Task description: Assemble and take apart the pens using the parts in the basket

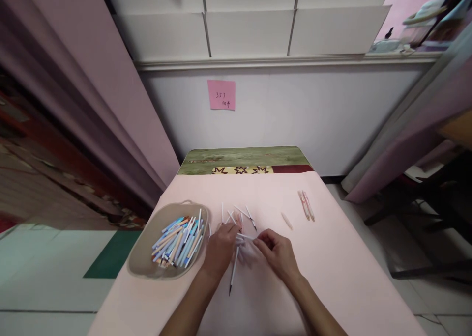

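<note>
My left hand (221, 245) is closed, its fingertips pinched at the left end of a thin white pen refill (245, 237). At the other end, my right hand (278, 252) pinches the same refill between thumb and forefinger. Several more white refills lie loosely around my fingers, some with dark tips; one refill (233, 272) points toward me below the left hand. Small pinkish pieces (239, 219) lie just beyond my left fingertips, too small to identify. To the right rests a pale, pointed pen barrel (286, 220).
A beige basket (138, 252) full of pastel pen pieces stands at the left on the pink-covered table (332, 287). Two pinkish pens (307, 206) lie side by side at the right. Behind the table is a white wall with a pink note (221, 95).
</note>
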Tool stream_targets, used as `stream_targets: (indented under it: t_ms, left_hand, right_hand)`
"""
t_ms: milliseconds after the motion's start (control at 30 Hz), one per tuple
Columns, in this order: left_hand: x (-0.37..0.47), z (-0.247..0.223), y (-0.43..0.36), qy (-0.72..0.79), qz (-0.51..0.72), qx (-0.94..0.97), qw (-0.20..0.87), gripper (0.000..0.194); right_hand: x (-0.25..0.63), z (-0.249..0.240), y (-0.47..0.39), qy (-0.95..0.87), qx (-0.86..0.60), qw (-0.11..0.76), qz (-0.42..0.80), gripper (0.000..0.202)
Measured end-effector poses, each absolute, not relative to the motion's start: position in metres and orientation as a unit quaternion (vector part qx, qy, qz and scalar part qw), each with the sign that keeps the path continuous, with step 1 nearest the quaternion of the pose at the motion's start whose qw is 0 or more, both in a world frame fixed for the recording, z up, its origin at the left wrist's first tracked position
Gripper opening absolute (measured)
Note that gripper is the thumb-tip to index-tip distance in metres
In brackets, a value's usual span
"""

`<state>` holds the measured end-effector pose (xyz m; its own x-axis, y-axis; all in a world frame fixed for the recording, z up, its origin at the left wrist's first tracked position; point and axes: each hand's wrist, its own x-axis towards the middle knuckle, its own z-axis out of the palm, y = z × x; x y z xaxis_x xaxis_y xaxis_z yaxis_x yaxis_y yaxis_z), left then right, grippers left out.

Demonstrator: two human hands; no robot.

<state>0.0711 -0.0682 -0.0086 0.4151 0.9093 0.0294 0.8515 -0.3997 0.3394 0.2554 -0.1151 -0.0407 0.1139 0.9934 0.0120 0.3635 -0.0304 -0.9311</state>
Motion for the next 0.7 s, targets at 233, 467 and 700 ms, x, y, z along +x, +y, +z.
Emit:
stream_targets:
  t_ms: [233,467,700]
  left_hand:
    - [0.067,-0.002,-0.059,0.586,0.038,0.803,0.102,0.035]
    - [0.06,-0.014,-0.06,0.575,0.051,0.816,0.032,0.048]
    - [0.055,-0.008,-0.069,0.552,0.206,0.802,0.097,0.028]
  right_hand:
    - [0.273,-0.055,-0.108,-0.498,-0.743,0.351,0.276,0.031]
    - [0.281,-0.054,-0.09,-0.523,-0.783,0.285,0.178,0.031]
    - [0.32,-0.057,-0.082,-0.496,-0.847,0.147,0.121,0.025]
